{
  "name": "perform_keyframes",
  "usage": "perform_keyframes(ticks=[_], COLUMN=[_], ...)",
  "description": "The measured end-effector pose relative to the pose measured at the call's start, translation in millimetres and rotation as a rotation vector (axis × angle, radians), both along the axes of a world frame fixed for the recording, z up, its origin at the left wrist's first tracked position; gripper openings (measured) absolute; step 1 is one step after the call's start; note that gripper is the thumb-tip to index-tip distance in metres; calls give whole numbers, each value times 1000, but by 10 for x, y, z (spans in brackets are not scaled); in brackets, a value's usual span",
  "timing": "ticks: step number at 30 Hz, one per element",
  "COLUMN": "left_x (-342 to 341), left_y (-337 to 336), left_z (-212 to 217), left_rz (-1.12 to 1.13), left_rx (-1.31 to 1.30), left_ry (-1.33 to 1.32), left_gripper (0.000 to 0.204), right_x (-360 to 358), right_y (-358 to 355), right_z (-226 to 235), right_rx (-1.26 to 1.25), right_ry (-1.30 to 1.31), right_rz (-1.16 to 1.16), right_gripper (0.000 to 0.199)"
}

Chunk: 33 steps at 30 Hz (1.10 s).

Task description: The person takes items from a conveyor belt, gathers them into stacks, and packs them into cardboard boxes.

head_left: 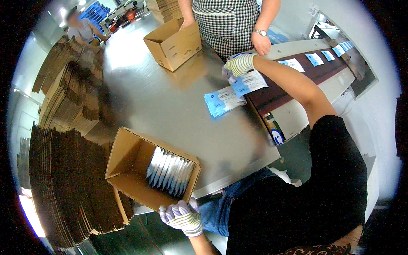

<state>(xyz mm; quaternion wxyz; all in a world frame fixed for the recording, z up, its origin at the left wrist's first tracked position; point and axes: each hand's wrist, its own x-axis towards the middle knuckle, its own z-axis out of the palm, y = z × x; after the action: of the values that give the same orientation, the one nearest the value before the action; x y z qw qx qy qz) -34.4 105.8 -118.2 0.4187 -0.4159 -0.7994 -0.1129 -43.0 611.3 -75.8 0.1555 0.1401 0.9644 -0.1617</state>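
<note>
My left hand (182, 217), in a striped knit glove, grips the near wall of an open cardboard box (140, 187) at the table's near left edge. Inside that box, a row of silver-and-blue packets (169, 172) stands on edge at the right end. Far off to the right, my right hand (239, 66), gloved alike, reaches to the end of the conveyor. Its curled fingers meet the corner of a blue-and-white soft packet (251, 83); part of the grip is hidden. That packet overlaps a small pile of similar packets (223, 102) on the metal table.
More packets (314, 59) lie along the dark conveyor belt (276, 91). Across the metal table (170, 106), a person in a checked apron (225, 21) has a hand at another open box (180, 49). Stacks of flat cardboard (70, 178) line the left; another person (83, 32) stands beyond.
</note>
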Motion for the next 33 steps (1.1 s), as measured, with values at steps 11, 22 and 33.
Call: perform_keyframes(ticks=[11,22,33], left_x=[42,70,151], left_y=[-34,-16,-114], left_z=[-14,-22,47], left_rz=[27,17,-79], left_rx=[-28,-25,-132], left_ry=[-56,-54,-111], left_gripper=[20,21,28], right_x=[-455,812,541], right_y=[-70,-1706,-1980], right_z=[-1270,-1290,-763], right_rx=[145,97,-1112], right_ry=[-175,364,1225], right_rz=[1008,196,4], right_gripper=[15,60,44])
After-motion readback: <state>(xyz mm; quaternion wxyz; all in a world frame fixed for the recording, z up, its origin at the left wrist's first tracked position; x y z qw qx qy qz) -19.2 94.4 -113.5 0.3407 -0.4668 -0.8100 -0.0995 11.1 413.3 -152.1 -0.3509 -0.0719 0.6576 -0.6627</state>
